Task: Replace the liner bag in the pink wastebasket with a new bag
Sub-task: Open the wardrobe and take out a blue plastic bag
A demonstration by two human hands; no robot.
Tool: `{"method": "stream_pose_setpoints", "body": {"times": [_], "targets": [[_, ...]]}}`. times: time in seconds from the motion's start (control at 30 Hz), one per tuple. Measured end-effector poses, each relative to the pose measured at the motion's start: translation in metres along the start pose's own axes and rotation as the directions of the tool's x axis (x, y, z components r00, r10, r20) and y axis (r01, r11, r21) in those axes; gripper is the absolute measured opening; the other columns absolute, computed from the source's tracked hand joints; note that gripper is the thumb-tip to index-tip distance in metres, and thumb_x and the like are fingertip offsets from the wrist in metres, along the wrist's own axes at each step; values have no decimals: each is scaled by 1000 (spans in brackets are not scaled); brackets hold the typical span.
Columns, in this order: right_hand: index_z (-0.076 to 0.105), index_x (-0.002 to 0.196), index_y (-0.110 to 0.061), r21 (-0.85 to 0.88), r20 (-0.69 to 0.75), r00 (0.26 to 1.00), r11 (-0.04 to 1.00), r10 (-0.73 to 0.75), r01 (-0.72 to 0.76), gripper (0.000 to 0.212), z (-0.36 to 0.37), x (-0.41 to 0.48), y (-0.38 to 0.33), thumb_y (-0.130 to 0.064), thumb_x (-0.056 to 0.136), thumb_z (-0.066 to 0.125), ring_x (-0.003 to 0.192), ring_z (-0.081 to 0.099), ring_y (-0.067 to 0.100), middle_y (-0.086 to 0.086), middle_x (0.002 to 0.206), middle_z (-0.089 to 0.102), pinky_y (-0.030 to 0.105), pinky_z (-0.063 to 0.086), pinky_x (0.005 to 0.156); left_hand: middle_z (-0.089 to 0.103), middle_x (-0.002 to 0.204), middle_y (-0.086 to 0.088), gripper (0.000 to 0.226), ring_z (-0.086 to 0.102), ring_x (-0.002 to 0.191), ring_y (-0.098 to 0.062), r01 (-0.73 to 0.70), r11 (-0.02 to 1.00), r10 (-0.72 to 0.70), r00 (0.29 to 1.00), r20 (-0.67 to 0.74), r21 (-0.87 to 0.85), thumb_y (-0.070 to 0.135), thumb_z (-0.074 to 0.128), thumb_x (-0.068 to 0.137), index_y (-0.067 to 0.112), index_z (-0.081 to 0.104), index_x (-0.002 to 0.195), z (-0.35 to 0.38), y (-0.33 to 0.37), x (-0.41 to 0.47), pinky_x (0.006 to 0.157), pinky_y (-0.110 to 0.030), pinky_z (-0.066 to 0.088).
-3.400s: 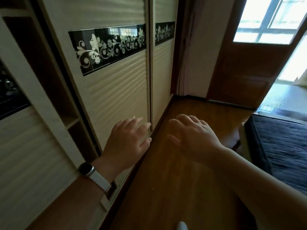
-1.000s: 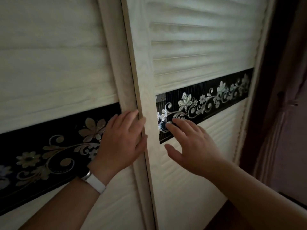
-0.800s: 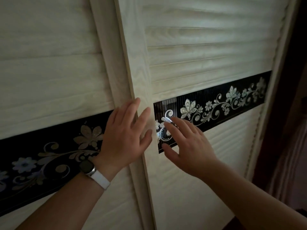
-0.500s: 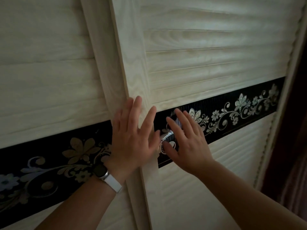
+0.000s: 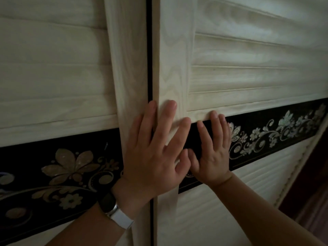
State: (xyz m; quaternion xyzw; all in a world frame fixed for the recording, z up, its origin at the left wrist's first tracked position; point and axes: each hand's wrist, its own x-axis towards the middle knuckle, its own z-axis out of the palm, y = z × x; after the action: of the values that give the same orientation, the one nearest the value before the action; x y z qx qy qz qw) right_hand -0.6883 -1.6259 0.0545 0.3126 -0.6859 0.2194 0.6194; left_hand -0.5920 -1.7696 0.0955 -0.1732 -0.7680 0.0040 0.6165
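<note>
1. Farthest left, the left door (image 5: 53, 77) showed pale slats above a black floral band (image 5: 62, 167). Nothing on its face offered a handle.
2. A watch (image 5: 115, 213) sat on the wrist of the left hand (image 5: 152, 160), which lay flat with fingers straight and spread, gripping nothing. Its palm straddled the dark seam (image 5: 149, 59). The outer fingers rested on the left door's edge, and the index and middle fingers on the stile (image 5: 174, 59) of the right door (image 5: 257, 77). It seemed placed that way to push sideways by friction alone.
3. Just beside it, thumbs nearly touching, the right hand (image 5: 213, 157) pressed flat on the dark strip of the right door. Its fingers were straight, the tips reaching the slat above, and it held nothing. It was probably adding to the same push.
4. At the seam the right door appeared to sit in front of the left one. Its far edge lay close to the frame (image 5: 301, 166), so the open room for sliding looked to be leftward, across the left door.
5. Neither the pink wastebasket nor its liner bag was in view. The task seemed barely begun, and the hands were perhaps after a new bag kept behind these doors.
</note>
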Motion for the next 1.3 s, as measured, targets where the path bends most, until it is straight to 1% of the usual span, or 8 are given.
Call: {"method": "stream_pose_setpoints", "body": {"times": [0.23,0.37,0.5,0.6,0.77,0.93,1.13,1.3], "targets": [[29,144,-16,-16,2,1000,1000,-6,6,61,-1,-1,22,-49,93,32,139,27,43,23,148,27,65,29,105,26,151,-18,58,25,141,-46,-15,1000,15,1000,3,-26,32,62,83,12,46,136,15,10,7,108,-62,32],[31,144,-15,-23,-15,1000,1000,-6,5,62,-2,-4,43,-49,93,33,139,28,43,23,148,28,64,28,106,26,150,-19,58,29,139,-48,-33,999,33,999,15,-26,32,62,84,12,46,136,29,21,14,108,-62,32],[31,143,-16,-6,-2,1000,1000,2,-2,60,-8,-7,67,-50,94,33,139,27,42,22,148,27,62,26,109,26,150,-18,59,26,140,-48,-9,1000,9,1000,13,-22,32,64,82,13,45,135,47,40,22,107,-63,33],[29,144,-17,-14,13,1000,1000,-11,11,61,-11,-8,89,-50,93,34,139,27,42,21,148,27,62,26,109,26,149,-19,59,24,140,-48,-21,1000,20,1000,18,5,33,64,83,13,46,135,64,51,29,108,-63,32],[35,141,-14,2,22,1000,1000,-8,7,60,-17,-12,131,-50,93,35,139,27,41,20,148,28,61,25,110,24,150,-19,62,22,141,-47,-17,999,16,999,41,34,35,65,82,13,43,136,94,76,43,107,-63,32],[37,139,-14,8,32,999,1000,-6,6,60,-24,-17,176,-47,89,44,140,26,39,19,149,28,60,26,110,24,150,-19,63,22,140,-47,-19,998,16,999,52,62,36,65,82,14,43,136,125,103,58,106,-64,33],[38,139,-14,20,75,997,1000,-24,22,59,-36,-21,230,-46,89,48,141,24,38,18,149,27,58,25,112,24,150,-19,62,23,140,-47,-27,998,24,998,53,65,36,65,82,14,44,135,165,131,75,105,-63,33],[39,139,-13,21,99,995,1000,-20,18,59,-43,-25,271,-43,89,51,141,25,40,20,149,28,60,27,110,22,151,-17,61,23,140,-47,-22,998,18,997,69,56,36,64,83,15,43,136,194,156,90,105,-63,33]]}}
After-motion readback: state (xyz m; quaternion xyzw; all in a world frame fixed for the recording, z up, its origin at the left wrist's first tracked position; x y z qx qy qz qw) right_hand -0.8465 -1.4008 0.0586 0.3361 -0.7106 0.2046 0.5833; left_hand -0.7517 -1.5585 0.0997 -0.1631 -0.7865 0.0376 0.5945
